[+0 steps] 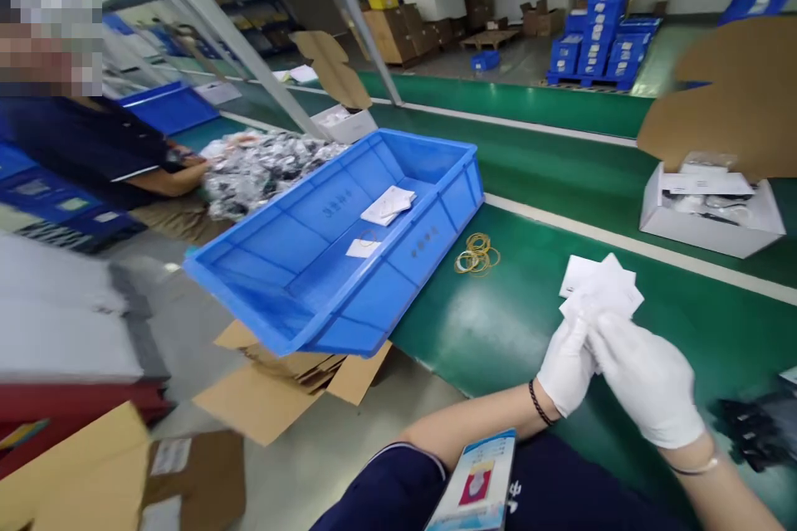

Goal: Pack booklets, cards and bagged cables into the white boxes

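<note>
head view: both hands gloved in white, close together over the green tabletop [498,323]. left hand [565,369] and right hand [647,386] share a small stack of white cards [601,289], fingers of both clamped on the lower edge of the stack, which fans up and away from the fingertips. cards are off the tabletop, held just above it.

step in hand looks like squaring up or counting the stack. judged next move calls for keeping the edges aligned and one hand taking the full hold so the other can free up; loose cards could slip out of the fan.

left of the fingers, near: a pile of rubber bands [476,254] on the tabletop. further left, a blue bin [299,265] tilted, overhanging the tabletop edge, with a few white cards inside [387,205]. beyond the fingers to the right, a white open box [710,211] under a cardboard flap. far left, another person's arm [165,178] by a heap of bagged parts [261,166].

hard to tell: print on the cards unreadable, card count unclear, exact fingertip contact blurred by glove glare. dark item [753,431] right of the right hand is cut off and blurred. own lap and badge cut by the frame bottom.
</note>
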A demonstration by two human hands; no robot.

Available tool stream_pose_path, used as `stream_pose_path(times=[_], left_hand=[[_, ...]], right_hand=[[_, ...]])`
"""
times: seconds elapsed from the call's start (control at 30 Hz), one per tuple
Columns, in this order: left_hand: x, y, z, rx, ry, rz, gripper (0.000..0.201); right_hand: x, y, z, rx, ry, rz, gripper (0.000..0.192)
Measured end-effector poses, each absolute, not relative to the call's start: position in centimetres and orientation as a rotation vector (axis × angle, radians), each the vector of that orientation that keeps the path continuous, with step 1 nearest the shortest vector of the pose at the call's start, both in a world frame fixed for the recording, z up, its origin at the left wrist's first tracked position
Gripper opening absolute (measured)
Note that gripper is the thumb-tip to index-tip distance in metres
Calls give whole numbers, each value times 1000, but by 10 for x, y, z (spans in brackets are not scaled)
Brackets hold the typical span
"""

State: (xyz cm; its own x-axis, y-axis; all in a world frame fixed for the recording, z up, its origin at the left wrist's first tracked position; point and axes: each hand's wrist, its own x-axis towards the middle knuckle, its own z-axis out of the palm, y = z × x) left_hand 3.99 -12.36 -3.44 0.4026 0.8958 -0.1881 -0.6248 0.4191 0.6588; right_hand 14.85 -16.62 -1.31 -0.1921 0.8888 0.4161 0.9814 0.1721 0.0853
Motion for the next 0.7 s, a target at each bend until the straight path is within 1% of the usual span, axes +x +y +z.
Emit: stream_pose_path(times=[0.1,0.2,0.3,0.33,0.4,0.47,0.57,0.63,0.7], left_hand=[[43,-117,-36,538,600,1068,47],[36,-102,-36,532,672,934,47],[25,-92,-36,643,750,863,45],[22,-91,-36,657,770,863,43],[18,-89,-34,622,766,870,41],[16,-89,-32,569,732,861,42],[17,-90,-27,542,699,857,45],[17,-90,-25,526,685,859,45],[17,-91,-22,510,681,855,44]], right_hand=[[137,-163,-10,-1648,-2206,-162,29],[160,-168,-4,-1700,-1998,36,29],[222,-193,5,-2160,-1607,5,37],[247,-205,7,-2362,-1443,-1,42],[295,-230,5,-2750,-1196,126,58],[329,-253,-3,-2964,-915,201,73],[339,-279,-20,-3021,-637,78,92],[324,-287,-32,-2983,-620,66,97],[308,-287,-43,-2943,-667,96,99]])
